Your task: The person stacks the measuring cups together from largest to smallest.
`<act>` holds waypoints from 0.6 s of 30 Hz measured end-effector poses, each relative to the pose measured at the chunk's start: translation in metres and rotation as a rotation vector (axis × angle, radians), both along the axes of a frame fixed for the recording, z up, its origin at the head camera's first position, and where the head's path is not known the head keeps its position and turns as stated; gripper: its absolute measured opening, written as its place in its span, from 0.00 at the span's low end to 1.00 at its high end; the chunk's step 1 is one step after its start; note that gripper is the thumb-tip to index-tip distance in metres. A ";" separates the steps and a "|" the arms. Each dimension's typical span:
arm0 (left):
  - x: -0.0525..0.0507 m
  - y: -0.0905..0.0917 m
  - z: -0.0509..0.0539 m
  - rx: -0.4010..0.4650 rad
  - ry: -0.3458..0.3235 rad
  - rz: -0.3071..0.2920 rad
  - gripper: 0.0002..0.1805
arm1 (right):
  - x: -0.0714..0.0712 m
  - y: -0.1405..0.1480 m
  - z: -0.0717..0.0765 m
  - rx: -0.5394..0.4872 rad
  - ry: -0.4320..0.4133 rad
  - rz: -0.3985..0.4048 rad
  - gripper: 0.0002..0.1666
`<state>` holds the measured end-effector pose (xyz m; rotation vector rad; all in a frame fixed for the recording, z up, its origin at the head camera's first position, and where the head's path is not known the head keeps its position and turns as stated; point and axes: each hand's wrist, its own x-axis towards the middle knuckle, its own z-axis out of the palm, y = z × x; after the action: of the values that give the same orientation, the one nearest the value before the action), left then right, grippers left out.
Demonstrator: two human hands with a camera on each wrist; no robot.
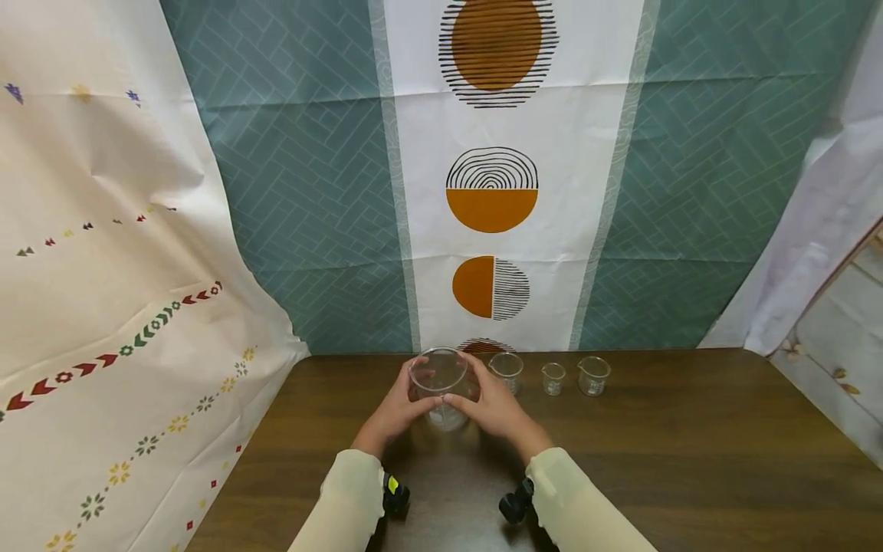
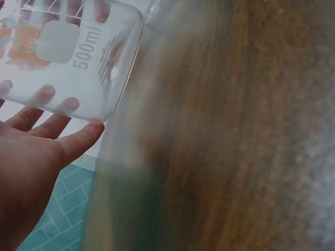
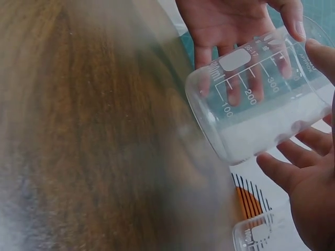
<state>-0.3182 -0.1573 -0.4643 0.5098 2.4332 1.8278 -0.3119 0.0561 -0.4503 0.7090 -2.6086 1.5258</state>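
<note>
A clear glass beaker (image 1: 445,416) stands upright between both hands near the back of the table. Printed on its wall, "500ml" reads in the left wrist view on the beaker (image 2: 89,78), and a white scale shows in the right wrist view on the beaker (image 3: 246,120). My left hand (image 1: 398,406) grips it from the left, fingers spread round the wall. From the other side my right hand (image 1: 498,406) holds it likewise. Both thumbs meet at the near side, just under the rim. Whether the base touches the table cannot be told.
Right of the hands, three smaller glass beakers stand in a row: one close to my right hand (image 1: 509,366), a tiny beaker (image 1: 553,380) and another beaker (image 1: 594,377). A patterned curtain (image 1: 331,230) hangs behind the brown wooden table (image 1: 655,460).
</note>
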 end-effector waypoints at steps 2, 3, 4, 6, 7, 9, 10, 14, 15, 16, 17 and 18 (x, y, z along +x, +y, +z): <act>0.002 0.000 0.000 0.003 0.002 -0.010 0.41 | 0.002 0.001 0.000 -0.004 0.002 0.008 0.49; 0.003 0.000 0.000 0.004 0.002 -0.013 0.41 | 0.003 0.002 0.000 -0.003 0.005 0.011 0.49; 0.004 0.000 0.000 0.005 0.000 -0.015 0.41 | 0.004 0.003 0.001 -0.005 0.007 0.014 0.49; 0.006 0.001 0.000 0.005 0.005 -0.026 0.41 | 0.006 0.005 0.001 -0.010 0.008 0.016 0.49; 0.007 0.001 0.000 0.005 0.004 -0.028 0.41 | 0.008 0.005 0.001 -0.011 0.011 0.016 0.49; 0.009 0.002 0.001 0.004 0.011 -0.032 0.41 | 0.010 0.006 0.001 -0.008 0.018 0.018 0.48; 0.010 0.002 0.001 0.003 0.012 -0.033 0.41 | 0.010 0.007 0.001 -0.005 0.023 0.020 0.48; 0.016 0.003 0.003 -0.001 0.002 -0.036 0.41 | 0.015 0.009 0.001 0.009 0.031 0.024 0.48; 0.016 0.003 0.002 0.000 0.004 -0.041 0.41 | 0.016 0.010 0.001 0.013 0.030 0.023 0.48; 0.017 0.004 0.003 0.000 0.003 -0.044 0.41 | 0.017 0.010 0.001 0.013 0.027 0.023 0.48; 0.017 0.004 0.003 0.002 0.006 -0.051 0.41 | 0.018 0.011 0.002 0.009 0.023 0.022 0.48; 0.017 0.004 0.004 0.005 0.012 -0.059 0.41 | 0.019 0.011 0.003 0.005 0.023 0.021 0.48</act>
<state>-0.3008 -0.1531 -0.4607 0.5885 2.3945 1.8134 -0.2928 0.0673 -0.4477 0.7524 -2.5976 1.5079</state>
